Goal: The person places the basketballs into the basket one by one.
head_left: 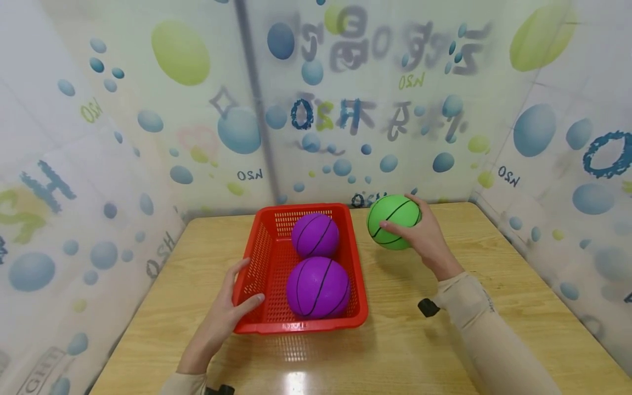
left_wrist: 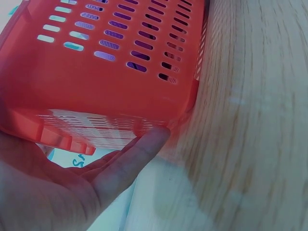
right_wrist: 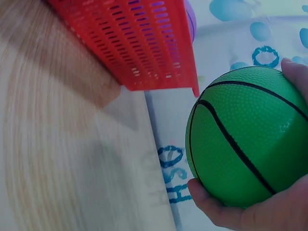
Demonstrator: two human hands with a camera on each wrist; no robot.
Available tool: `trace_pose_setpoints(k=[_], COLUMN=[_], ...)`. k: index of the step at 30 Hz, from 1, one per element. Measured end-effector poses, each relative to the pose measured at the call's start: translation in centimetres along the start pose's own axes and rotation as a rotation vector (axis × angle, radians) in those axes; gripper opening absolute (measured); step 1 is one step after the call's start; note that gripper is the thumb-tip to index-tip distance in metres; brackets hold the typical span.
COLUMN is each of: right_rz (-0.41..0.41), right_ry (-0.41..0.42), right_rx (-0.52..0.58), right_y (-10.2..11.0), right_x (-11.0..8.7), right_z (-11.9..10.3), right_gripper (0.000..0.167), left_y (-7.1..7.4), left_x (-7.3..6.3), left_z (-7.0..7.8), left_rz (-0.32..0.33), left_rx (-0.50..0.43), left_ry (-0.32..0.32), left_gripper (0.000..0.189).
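A red plastic basket [head_left: 276, 328] with slotted walls holds two purple balls, one [head_left: 315, 236] at the far end and one [head_left: 318, 288] nearer. My left hand [head_left: 224, 310] grips the basket's left side, the thumb over the rim. In the left wrist view, the fingers [left_wrist: 130, 166] lie along the outside of the wall. To the right of the basket, my right hand [head_left: 419, 230] holds a green ball [head_left: 390, 216] with black lines, thumb and fingers spread round it. The right wrist view shows this ball [right_wrist: 245, 139] raised off the table, close to the basket wall.
The basket stands on a light wooden table [head_left: 395, 340]. Printed sheets [head_left: 365, 148] with blue and green dots and lettering enclose the table's back and both sides. A small black device [head_left: 428, 307] is at the right wrist.
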State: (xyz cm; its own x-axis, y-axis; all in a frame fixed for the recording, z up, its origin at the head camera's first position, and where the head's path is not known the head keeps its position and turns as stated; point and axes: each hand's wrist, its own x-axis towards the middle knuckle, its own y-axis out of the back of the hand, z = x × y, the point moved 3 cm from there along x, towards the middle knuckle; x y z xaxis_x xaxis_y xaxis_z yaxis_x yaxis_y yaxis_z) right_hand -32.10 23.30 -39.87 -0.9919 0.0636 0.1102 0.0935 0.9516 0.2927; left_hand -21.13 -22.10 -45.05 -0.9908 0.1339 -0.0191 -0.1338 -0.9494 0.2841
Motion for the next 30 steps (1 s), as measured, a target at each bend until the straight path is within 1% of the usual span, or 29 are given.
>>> trace_pose_setpoints(k=[2,8,12,17,24,30], right_rz=[-0.005,-0.027,-0.047,-0.079,-0.135,-0.161], right_ry=[0.003,0.046,0.061,0.092,0.129,0.165], right_rx=[0.011,0.033,0.047,0.066,0.122,0.139], right_y=[-0.3,-1.5,-2.6,-4.1,-6.3,-8.2], right_x=[0.0,0.3,0.5,1.0,1.3,1.2], right_z=[-0.4,-1.8,-2.8,-4.2,-6.1,-7.2], right_gripper=[0.115,0.112,0.11,0.106,0.104,0.1], left_y=[0.1,0.1,0.2,0.2,0.2,0.0], left_x=[0.0,-0.1,-0.1,-0.1,0.0,0.0], left_z=[0.0,-0.1,-0.3,-0.4,-0.3,-0.3], left_rz=[0.0,0.007,0.011,0.011,0.01,0.004], left_rx=[0.0,-0.001,-0.005,-0.005,-0.019,-0.036], left_ry=[-0.003,-0.013,-0.005,0.01,-0.004,-0.013], left_gripper=[0.087,0.086,0.086,0.087,0.087,0.087])
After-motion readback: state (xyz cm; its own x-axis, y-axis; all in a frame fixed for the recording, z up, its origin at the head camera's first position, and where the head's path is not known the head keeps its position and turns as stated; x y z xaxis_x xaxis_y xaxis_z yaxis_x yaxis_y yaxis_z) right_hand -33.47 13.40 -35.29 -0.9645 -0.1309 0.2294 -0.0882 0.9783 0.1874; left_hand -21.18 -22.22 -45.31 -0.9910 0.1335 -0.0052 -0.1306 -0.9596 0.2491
